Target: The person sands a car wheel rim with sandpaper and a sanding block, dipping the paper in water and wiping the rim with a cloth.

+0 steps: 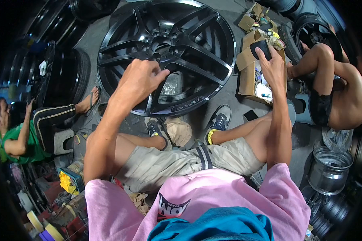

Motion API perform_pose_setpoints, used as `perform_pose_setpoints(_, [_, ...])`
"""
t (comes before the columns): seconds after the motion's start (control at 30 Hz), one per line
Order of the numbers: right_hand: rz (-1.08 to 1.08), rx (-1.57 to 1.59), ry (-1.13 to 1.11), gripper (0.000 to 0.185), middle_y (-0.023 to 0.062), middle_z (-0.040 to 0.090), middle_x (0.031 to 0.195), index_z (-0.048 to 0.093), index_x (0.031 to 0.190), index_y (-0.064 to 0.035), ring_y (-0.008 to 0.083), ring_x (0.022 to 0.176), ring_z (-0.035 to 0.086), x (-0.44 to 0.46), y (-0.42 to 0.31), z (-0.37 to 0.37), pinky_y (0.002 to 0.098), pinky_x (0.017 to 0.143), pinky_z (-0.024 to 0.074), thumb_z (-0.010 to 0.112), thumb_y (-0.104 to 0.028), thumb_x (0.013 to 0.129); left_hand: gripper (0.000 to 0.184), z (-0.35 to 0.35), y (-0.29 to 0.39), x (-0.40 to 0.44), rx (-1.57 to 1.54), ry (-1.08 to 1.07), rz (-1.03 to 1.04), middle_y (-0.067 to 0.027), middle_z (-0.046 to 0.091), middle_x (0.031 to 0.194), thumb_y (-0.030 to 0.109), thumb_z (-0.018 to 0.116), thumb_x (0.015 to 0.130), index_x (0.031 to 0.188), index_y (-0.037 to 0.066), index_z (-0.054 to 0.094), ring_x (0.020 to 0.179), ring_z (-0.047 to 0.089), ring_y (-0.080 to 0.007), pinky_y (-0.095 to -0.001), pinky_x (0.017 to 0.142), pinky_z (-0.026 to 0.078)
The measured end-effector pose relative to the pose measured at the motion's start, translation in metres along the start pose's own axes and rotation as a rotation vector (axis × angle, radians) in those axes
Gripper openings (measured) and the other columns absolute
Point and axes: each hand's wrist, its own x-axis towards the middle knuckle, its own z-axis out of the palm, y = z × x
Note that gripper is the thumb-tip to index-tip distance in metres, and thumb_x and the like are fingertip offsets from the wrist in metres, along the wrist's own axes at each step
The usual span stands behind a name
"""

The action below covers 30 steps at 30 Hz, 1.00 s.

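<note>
A large black multi-spoke wheel rim lies face up in front of my knees. Over its lower left spokes is my left hand, its fingers curled in and the thumb pointing right; whether anything small is between them is hidden. To the right of the rim, my right hand grips a small dark block above an open cardboard box. A white container sits at the box's near end.
One person in green sits at the left, another person at the right beside a wheel. A phone lies by my right leg. A silver rim stands lower right; dark rims stand upper left.
</note>
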Motion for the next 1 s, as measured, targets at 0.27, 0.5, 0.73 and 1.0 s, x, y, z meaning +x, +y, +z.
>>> perform_pose_setpoints(0.27, [-0.122,0.113,0.091,0.046,0.0251,0.076,0.093,0.073,0.117,0.004,0.037,0.084,0.074,-0.001,-0.001,0.003,0.0454,0.08,0.0553,0.074,-0.038,0.098,0.032,0.0,0.019,-0.025,0.087,-0.038,0.097,-0.019,0.07,0.07,0.029,0.077,0.098,0.097,-0.004,0.08,0.062,0.068,-0.0292,-0.0405,0.066,0.054])
perform_pose_setpoints(0.5, [-0.14,0.136,0.074,0.047,0.0272,0.077,0.096,0.073,0.119,0.0065,0.0383,0.088,0.076,-0.014,-0.013,-0.004,0.0443,0.082,0.0571,0.076,-0.035,0.097,0.034,0.041,0.031,-0.048,0.06,-0.146,0.43,-0.0223,0.077,0.113,0.027,0.073,0.099,0.117,-0.002,0.076,0.103,0.074,-0.0421,-0.0488,0.092,0.058])
perform_pose_setpoints(0.73, [-0.169,0.123,0.111,0.048,0.0279,0.076,0.096,0.072,0.116,0.0071,0.0401,0.089,0.076,-0.017,-0.012,-0.005,0.0451,0.081,0.0565,0.077,-0.036,0.096,0.068,0.082,0.037,-0.057,0.118,-0.304,0.4,-0.0298,0.06,0.147,0.03,0.07,0.103,0.157,-0.004,0.046,0.132,0.062,-0.0455,-0.0487,0.113,0.05])
perform_pose_setpoints(1.0, [-0.156,0.135,0.08,0.041,0.0199,0.069,0.083,0.065,0.102,0.0035,0.0333,0.073,0.065,-0.022,-0.006,-0.018,0.0436,0.073,0.0523,0.076,-0.036,0.095,0.077,0.112,0.042,-0.045,0.146,-0.297,0.426,-0.0332,0.049,0.155,0.028,0.067,0.104,0.163,-0.007,0.031,0.136,0.057,-0.0489,-0.0502,0.114,0.048])
